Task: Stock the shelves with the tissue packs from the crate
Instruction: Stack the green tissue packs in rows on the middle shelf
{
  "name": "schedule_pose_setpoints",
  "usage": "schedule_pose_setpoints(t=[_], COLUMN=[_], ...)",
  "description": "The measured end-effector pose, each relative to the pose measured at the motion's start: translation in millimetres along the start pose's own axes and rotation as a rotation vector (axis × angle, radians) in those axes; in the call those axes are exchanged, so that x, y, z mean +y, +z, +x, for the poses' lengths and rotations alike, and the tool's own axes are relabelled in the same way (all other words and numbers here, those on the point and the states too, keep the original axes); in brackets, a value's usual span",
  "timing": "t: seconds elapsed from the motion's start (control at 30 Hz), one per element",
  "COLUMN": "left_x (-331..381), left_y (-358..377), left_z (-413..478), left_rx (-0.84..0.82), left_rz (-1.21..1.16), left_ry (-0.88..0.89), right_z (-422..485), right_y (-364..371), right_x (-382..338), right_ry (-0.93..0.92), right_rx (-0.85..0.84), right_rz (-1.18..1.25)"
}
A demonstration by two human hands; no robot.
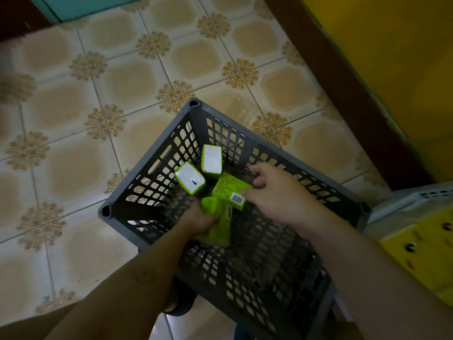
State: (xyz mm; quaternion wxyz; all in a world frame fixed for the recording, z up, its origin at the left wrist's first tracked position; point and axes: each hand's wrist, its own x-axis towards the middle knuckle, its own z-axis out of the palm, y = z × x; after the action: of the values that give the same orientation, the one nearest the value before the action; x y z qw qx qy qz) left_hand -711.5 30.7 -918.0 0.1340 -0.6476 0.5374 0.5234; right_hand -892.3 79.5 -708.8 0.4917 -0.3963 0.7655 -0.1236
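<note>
— Where do the tissue packs sit?
— All inside the grey plastic lattice crate (196,107), which fills the lower middle of the frame on the beige patterned floor tiles (98,94). Two green plastic-wrapped packs stand on end near the crate's far corner, white ends up. They are the farther white-topped pack (212,159) and the nearer white-topped pack (190,177), just beside each other.
— And the hands?
— The left hand (198,220) is down in the crate, fingers wrapped round the held green tissue pack (210,203). The right hand (272,190) is at the flat green tissue pack with a barcode label (229,191), which lies between the held one and the standing pair. Its thumb touches the barcode end and its fingers bend over the far edge. Whether it truly clamps that pack I cannot tell.
— Anything round the crate?
— A yellow cardboard box (421,244) at the right edge, and a yellow wall (392,57) above a dark brown skirting board (338,89) at upper right
</note>
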Motion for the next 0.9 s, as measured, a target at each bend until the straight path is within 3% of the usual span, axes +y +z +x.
schedule_pose_setpoints(t=[0.23, 0.37, 0.53, 0.6, 0.67, 0.73, 0.83, 0.9], left_x=[37.0, 56.1, 54.2, 50.6, 50.2, 52.4, 57.2, 58.9], left_y=[-30.3, -52.7, -56.6, -49.0, -40.7, -34.9, -29.7, -23.1], left_z=[-107.2, -197.6, -300.0, -331.6, -357.4, -382.9, -429.4, -453.8], left_rx=[0.023, -0.111, -0.257, -0.239, -0.164, -0.109, -0.263, -0.335], left_rz=[-0.451, -0.837, -0.970, -0.951, -0.910, -0.896, -0.965, -0.942], left_ry=[0.182, 0.345, 0.551, 0.606, 0.624, 0.617, 0.631, 0.706], right_z=[-36.4, -89.3, -171.3, -203.1, -230.8, -258.1, -303.5, -330.8], right_y=[-25.2, -22.6, -7.3, -4.4, -4.3, -7.0, -4.2, 0.6], right_x=[3.5, 2.9, 2.6, 3.4, 6.3, 12.3, 21.3, 25.4], right_ry=[0.070, 0.085, -0.145, -0.234, -0.308, -0.389, -0.516, -0.594], right_rx=[0.123, 0.128, -0.031, 0.020, 0.227, 0.486, 0.835, 1.009], right_rz=[0.171, 0.395, 0.735, 0.751, 0.622, 0.266, -0.282, -0.484])
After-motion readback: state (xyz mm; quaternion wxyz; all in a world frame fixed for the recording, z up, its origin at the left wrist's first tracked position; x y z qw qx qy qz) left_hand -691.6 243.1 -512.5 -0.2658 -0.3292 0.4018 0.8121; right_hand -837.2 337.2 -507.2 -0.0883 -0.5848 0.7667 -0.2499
